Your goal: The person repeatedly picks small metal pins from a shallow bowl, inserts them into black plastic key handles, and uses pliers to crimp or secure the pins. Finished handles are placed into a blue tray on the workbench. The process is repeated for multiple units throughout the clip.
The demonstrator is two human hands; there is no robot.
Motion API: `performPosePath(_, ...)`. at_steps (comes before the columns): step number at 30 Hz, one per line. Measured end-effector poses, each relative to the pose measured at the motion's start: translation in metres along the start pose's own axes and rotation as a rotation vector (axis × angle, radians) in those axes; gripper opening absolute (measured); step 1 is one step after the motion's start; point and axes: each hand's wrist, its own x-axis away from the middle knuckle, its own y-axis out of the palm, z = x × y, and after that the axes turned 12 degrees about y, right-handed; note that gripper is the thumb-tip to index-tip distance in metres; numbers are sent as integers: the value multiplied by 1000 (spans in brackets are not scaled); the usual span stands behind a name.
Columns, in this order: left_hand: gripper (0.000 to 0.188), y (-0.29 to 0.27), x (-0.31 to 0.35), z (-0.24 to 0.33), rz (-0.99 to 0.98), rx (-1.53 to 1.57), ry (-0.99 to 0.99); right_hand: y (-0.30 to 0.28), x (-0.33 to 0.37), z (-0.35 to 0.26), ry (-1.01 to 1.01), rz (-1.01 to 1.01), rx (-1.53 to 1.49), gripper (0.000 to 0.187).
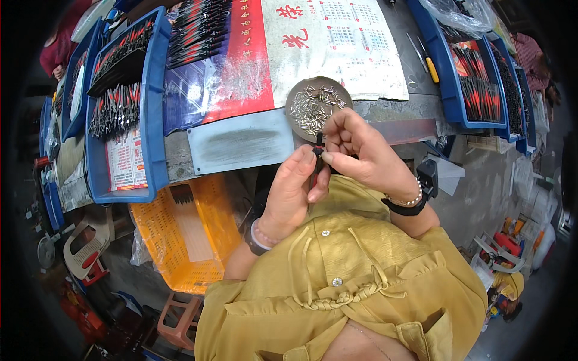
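Note:
Near the table's front edge, my left hand [284, 191] is closed around a slim black-and-red tool [318, 144] and holds it upright. My right hand [367, 147] is at its upper part, with the thumb against or right beside it and the fingers curled. Whether a small piece sits between those right fingertips is too small to tell. Just beyond my hands stands a round bowl [291, 102] of small silver metal pins [316, 107]. The tool's lower end is partly hidden by my left fingers.
A blue bin [158, 120] of black-and-red tools stands at left, another blue bin [448, 90] at right. A smudged pale plate [201, 150] lies along the table edge. A yellow-handled screwdriver [431, 69] lies at back right. Below left is an orange basket [159, 240].

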Motion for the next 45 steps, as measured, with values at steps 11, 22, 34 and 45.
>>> performPosePath(11, 41, 10, 8, -3, -72, 26, -106, -15, 5, 17, -118, -238, 59, 16)
performPosePath(22, 29, 6, 7, -7, -77, 143, -118, -6, 10, 22, -21, -126, -187, 17)
performPosePath(34, 30, 15, 11, -9, -85, -301, -1, -1, 6, 38, -5, -74, -387, 18)
performPosePath(45, 23, 18, 8, 12, -133, -584, 105, 9, 2, 23, -84, 90, -260, 17)
